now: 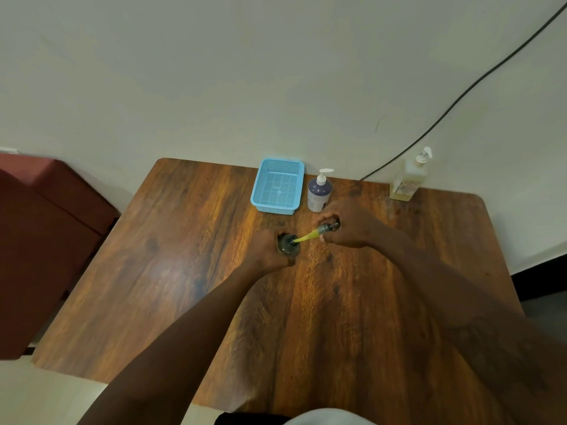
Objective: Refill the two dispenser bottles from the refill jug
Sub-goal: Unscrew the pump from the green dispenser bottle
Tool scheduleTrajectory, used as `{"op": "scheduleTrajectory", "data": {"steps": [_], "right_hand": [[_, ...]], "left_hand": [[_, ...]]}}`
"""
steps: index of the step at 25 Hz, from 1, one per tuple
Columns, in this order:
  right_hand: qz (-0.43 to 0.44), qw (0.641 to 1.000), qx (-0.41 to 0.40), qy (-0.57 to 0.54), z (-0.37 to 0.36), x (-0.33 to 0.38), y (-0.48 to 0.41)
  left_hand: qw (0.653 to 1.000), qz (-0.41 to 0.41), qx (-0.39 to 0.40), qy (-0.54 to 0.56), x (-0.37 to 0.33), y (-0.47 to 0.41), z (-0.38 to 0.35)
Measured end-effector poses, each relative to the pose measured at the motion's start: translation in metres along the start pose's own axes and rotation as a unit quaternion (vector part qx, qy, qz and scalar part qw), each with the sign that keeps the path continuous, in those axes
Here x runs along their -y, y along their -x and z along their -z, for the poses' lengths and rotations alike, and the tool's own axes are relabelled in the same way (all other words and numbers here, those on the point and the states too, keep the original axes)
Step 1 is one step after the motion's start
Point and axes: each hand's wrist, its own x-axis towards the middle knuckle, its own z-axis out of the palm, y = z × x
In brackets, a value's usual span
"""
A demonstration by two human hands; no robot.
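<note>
Labels are showing on the purple pump bottle [319,194] and the yellowish pump bottle [404,183], but nothing is reading clearly.

I watch through one camera worn on the person's head. It looks forward and down at the wooden table [184,271], near below, with the wall [214,72] behind. The left hand [270,250] and right hand [346,223] sit in the middle. The wide lens bends the edges.

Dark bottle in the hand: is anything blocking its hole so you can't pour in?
Yes. The pump's yellow-green tube pokes into the mouth of the dark bottle, with the right hand holding the pump head. The left hand grips the bottle.
</note>
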Motion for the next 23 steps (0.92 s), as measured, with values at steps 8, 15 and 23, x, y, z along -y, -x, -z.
{"op": "scheduleTrajectory", "data": {"steps": [8,15,23], "right_hand": [[-0.012,0.998,-0.033,-0.058,0.006,-0.011,0.012],[-0.125,0.979,-0.093,-0.134,-0.017,-0.025,0.034],[-0.31,0.931,-0.072,-0.181,-0.129,-0.046,0.031]], "left_hand": [[0.997,0.05,-0.039,0.037,0.02,0.006,-0.011],[0.991,0.098,-0.066,0.064,0.034,0.009,-0.023],[0.997,0.063,-0.043,0.032,0.026,0.0,-0.042]]}}
